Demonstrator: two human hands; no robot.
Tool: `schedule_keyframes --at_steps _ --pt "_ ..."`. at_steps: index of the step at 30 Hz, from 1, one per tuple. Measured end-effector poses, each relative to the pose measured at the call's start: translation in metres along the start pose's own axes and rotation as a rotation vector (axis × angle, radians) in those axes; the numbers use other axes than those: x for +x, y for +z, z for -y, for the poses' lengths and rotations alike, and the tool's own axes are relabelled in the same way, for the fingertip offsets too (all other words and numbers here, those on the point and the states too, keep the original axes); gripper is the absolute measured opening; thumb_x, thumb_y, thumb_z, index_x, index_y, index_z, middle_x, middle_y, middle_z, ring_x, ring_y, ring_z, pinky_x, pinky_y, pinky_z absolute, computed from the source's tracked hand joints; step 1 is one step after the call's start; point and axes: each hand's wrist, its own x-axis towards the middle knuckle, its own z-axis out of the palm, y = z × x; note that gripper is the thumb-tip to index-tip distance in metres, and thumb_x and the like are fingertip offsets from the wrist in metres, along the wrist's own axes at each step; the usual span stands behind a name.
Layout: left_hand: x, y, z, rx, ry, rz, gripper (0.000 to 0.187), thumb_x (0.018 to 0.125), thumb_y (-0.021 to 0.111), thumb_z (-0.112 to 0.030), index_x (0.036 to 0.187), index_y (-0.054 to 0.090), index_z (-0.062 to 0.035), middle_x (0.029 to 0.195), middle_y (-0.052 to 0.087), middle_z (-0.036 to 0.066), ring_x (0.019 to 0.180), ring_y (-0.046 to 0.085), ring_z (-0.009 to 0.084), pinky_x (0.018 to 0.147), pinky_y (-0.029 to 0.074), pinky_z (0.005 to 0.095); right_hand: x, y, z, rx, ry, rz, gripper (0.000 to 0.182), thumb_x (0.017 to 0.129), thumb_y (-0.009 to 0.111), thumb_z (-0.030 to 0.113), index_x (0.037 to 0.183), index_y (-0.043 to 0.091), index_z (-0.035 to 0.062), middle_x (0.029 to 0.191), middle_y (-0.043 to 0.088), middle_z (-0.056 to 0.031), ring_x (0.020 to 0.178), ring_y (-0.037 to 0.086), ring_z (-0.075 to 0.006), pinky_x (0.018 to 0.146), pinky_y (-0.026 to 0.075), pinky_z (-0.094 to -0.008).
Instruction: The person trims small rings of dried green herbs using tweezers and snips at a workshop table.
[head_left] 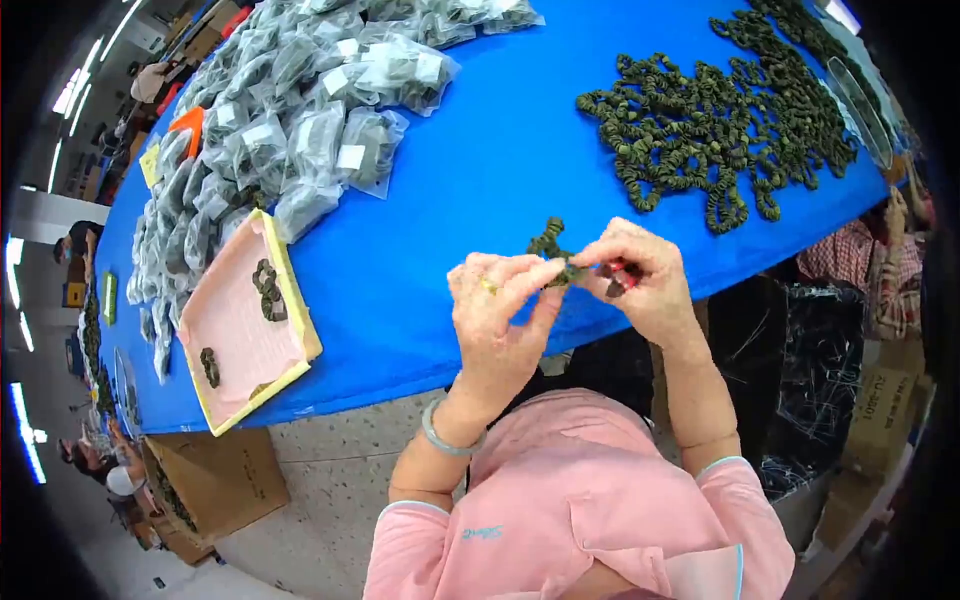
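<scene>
Over the near edge of the blue table, my left hand (500, 310) pinches a dark green coiled fabric ring (547, 240) between thumb and fingers. My right hand (645, 280) meets it fingertip to fingertip at the ring's right side. Inside the curled right fingers is a small red and dark tool (618, 277), mostly hidden by them. Left of my hands lies a yellow-rimmed tray (308, 330) with a pink lining, holding several green rings (268, 290). A large group of similar green rings (690, 130) is spread at the right of the table.
Clear bags (365, 150) with white labels are heaped at the table's upper left. A cardboard box (235, 480) stands on the floor at lower left. At right, beside a black-wrapped box (820, 370), a person in a checked top (840, 250) is partly visible. Other people are farther left.
</scene>
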Motion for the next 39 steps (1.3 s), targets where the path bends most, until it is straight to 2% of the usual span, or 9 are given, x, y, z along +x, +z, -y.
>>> schedule_keyframes --at_steps 1,5,10,15,20,26,30,36,39 --pt "-0.001 -0.001 0.0 0.0 -0.001 0.0 0.025 0.069 0.074 -0.002 0.092 0.068 -0.0093 0.086 0.065 0.0 0.076 0.051 0.0143 0.079 0.038 0.0279 0.0 0.0 -0.002 0.0 0.001 0.001 0.03 0.067 0.072 -0.006 0.094 0.069 0.0069 0.073 0.052 0.0015 0.064 0.041 -0.0069 0.054 0.031 -0.019" --pt "-0.002 -0.003 -0.001 -0.432 -0.337 0.138 0.025 0.066 0.074 0.002 0.088 0.068 -0.0089 0.082 0.064 0.0 0.073 0.05 0.0137 0.076 0.038 0.0264 0.002 0.004 -0.005 -0.013 -0.114 -0.05 0.027 0.067 0.073 -0.006 0.09 0.07 0.0071 0.078 0.053 0.0006 0.064 0.041 -0.0071 0.055 0.033 -0.0189" --pt "0.001 -0.003 -0.002 -0.378 -0.319 0.023 0.022 0.065 0.071 0.004 0.083 0.066 -0.0076 0.078 0.063 0.0 0.07 0.049 0.0132 0.071 0.04 0.0252 0.0 0.007 0.017 0.105 0.13 -0.12 0.027 0.068 0.075 -0.004 0.091 0.072 0.0077 0.084 0.054 -0.0007 0.064 0.041 -0.0071 0.056 0.035 -0.019" --pt "-0.001 -0.005 0.002 -0.236 -0.239 -0.037 0.021 0.068 0.067 0.009 0.085 0.064 -0.003 0.081 0.06 0.004 0.071 0.047 0.0116 0.063 0.04 0.0207 -0.007 -0.004 0.014 -0.131 0.076 -0.168 0.032 0.068 0.077 0.0 0.098 0.072 0.0086 0.09 0.053 -0.0015 0.065 0.042 -0.0071 0.056 0.036 -0.0188" --pt "-0.003 -0.004 0.0 -0.356 -0.327 -0.025 0.021 0.068 0.066 0.009 0.085 0.064 -0.0034 0.08 0.06 0.004 0.07 0.046 0.0112 0.062 0.04 0.0204 -0.01 -0.001 0.009 -0.178 0.068 -0.142 0.038 0.067 0.079 0.003 0.103 0.071 0.0087 0.089 0.052 -0.0012 0.066 0.042 -0.0071 0.055 0.036 -0.0182" --pt "-0.002 -0.003 -0.002 -0.356 -0.361 -0.061 0.02 0.066 0.069 0.006 0.082 0.065 -0.0045 0.075 0.06 0.001 0.069 0.047 0.0116 0.064 0.041 0.0215 -0.011 -0.001 0.004 -0.189 -0.004 -0.149 0.036 0.066 0.079 0.003 0.101 0.071 0.0083 0.09 0.052 -0.0011 0.065 0.042 -0.0072 0.055 0.036 -0.0179" --pt "-0.002 -0.004 -0.005 -0.705 -0.66 -0.052 0.015 0.072 0.067 0.005 0.086 0.066 -0.0018 0.077 0.061 0.002 0.069 0.047 0.009 0.063 0.041 0.0194 -0.01 0.005 0.012 -0.173 0.017 -0.195 0.036 0.067 0.079 0.002 0.101 0.072 0.0085 0.089 0.052 -0.0015 0.064 0.041 -0.0071 0.054 0.035 -0.0181" --pt "-0.008 -0.002 -0.005 -0.895 -0.798 0.025 0.008 0.082 0.061 0.002 0.09 0.064 0.0001 0.081 0.062 0.006 0.073 0.051 0.0095 0.064 0.042 0.0197 -0.005 0.016 0.012 -0.148 -0.047 -0.226 0.03 0.067 0.078 0.0 0.095 0.072 0.0078 0.081 0.052 -0.0003 0.062 0.041 -0.0067 0.054 0.035 -0.0185" --pt "-0.012 -0.002 0.0 -0.86 -0.84 0.099 0.007 0.083 0.062 0.0 0.089 0.065 0.001 0.082 0.063 0.004 0.07 0.05 0.0073 0.061 0.042 0.0181 -0.003 0.01 -0.006 -0.094 -0.05 -0.122 0.025 0.067 0.075 -0.002 0.09 0.07 0.0067 0.072 0.05 0.0014 0.059 0.039 -0.006 0.054 0.035 -0.0188"
